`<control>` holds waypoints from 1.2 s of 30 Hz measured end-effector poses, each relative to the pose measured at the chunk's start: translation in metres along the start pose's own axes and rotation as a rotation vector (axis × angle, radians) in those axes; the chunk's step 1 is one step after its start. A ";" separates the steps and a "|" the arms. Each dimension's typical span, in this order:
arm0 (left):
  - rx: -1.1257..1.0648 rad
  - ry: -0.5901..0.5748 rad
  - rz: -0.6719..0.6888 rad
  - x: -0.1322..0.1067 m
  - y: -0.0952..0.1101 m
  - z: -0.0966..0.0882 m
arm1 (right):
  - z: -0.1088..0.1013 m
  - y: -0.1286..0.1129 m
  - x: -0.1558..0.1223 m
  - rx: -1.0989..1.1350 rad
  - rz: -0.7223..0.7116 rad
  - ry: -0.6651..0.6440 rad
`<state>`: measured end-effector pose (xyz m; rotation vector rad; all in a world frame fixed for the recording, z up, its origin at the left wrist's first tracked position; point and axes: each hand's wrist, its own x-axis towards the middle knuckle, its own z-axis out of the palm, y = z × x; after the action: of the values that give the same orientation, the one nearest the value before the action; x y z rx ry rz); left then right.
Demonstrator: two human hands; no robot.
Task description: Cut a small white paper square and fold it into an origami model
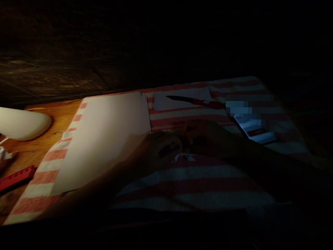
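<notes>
My left hand [162, 149] and my right hand [208, 137] meet over a red-and-white striped towel [208, 172]. The fingers of both are curled in towards each other. Small pointed white corners of a folded piece of paper [188, 158] show just below the fingertips, and both hands appear closed on it. Deep shadow hides most of it and the exact grip. Left of my left hand lie large white sheets of paper [109, 132]. Beyond my hands, a knife [205, 103] with a dark blade and red handle rests partly on a smaller white sheet [162, 102].
A lit phone [256, 130], partly pixelated, lies right of the knife. On the wooden table [62, 109] at left are a white rounded object [26, 123] and a red notched object [19, 177]. A dark wall [65, 73] stands behind; the surroundings are very dim.
</notes>
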<state>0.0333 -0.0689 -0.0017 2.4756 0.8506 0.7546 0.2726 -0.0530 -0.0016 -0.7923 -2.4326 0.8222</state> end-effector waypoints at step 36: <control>-0.082 -0.127 -0.063 0.003 0.003 -0.013 | 0.000 -0.002 0.000 0.075 0.041 -0.020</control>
<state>0.0287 -0.0669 0.0106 2.3838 0.8301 0.5915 0.2717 -0.0541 0.0004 -0.8113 -2.3950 0.9351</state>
